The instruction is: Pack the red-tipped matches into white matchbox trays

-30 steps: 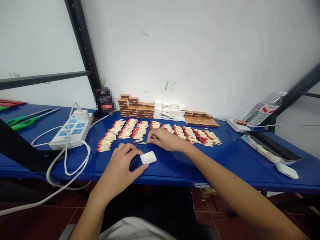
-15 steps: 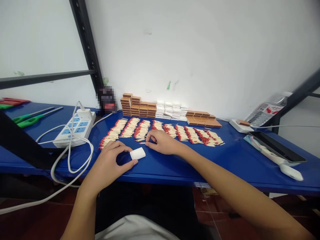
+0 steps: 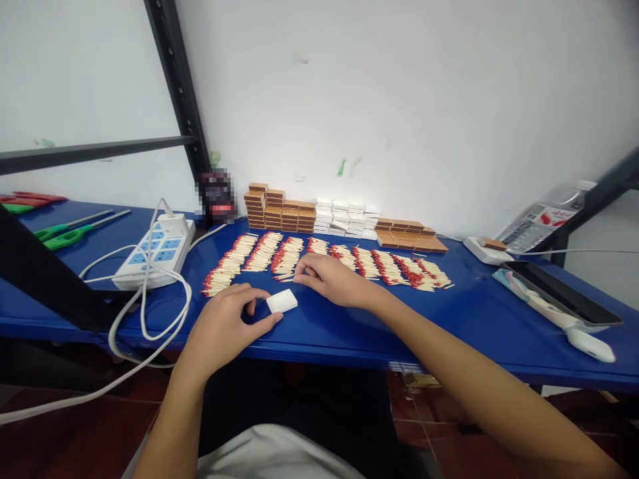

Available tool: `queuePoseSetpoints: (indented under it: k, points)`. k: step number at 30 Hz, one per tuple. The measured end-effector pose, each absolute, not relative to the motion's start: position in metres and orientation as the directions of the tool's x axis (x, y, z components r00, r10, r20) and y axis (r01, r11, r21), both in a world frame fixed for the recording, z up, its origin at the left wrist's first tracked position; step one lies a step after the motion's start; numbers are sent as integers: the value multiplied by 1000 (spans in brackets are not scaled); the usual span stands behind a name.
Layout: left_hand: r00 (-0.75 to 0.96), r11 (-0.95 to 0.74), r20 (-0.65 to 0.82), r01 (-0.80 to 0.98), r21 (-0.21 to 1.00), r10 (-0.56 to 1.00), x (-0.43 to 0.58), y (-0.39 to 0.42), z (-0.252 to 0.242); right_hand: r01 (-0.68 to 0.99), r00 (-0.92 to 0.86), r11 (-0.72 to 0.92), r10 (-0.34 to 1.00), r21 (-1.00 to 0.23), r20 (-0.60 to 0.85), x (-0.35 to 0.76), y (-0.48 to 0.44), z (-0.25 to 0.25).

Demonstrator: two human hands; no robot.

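Observation:
On the blue table (image 3: 449, 326), my left hand (image 3: 227, 326) curls around a small white matchbox tray (image 3: 282, 301), thumb and fingers on its sides. Just right of it, my right hand (image 3: 329, 279) rests palm down with fingers pinched at the near ends of the matches. Rows of red-tipped matches (image 3: 329, 259) lie side by side across the middle of the table. Behind them along the wall stand stacked brown matchbox sleeves (image 3: 277, 209), white trays (image 3: 344, 219) and flat brown sleeves (image 3: 409, 236).
A white and blue power strip (image 3: 154, 249) with looping white cables lies at the left. Green and red lighters (image 3: 70, 229) lie far left. A black tray (image 3: 559, 289), a white device (image 3: 589, 342) and a plastic bottle (image 3: 544, 219) sit at the right. A black shelf post (image 3: 180, 100) rises behind.
My left hand has slid the white tray back from the table's front edge toward the matches. My right hand stays at the match rows with small finger movements.

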State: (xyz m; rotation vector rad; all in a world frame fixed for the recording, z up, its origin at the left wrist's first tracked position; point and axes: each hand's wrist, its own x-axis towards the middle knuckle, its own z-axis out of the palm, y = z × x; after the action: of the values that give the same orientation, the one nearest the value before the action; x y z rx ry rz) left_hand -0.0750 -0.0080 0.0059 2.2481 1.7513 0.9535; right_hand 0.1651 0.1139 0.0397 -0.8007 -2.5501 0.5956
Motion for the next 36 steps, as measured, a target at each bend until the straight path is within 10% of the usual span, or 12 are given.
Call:
queuePoseSetpoints:
  k: [11,36]
  points:
    - [120,-317,399,820,476,909,-75,-9,4,331,-855,821,469,-465,220,158,90,39]
    - [112,-326,417,811,486,902,-74,-9,6,539,-761,747,630,-388,156,153,123,44]
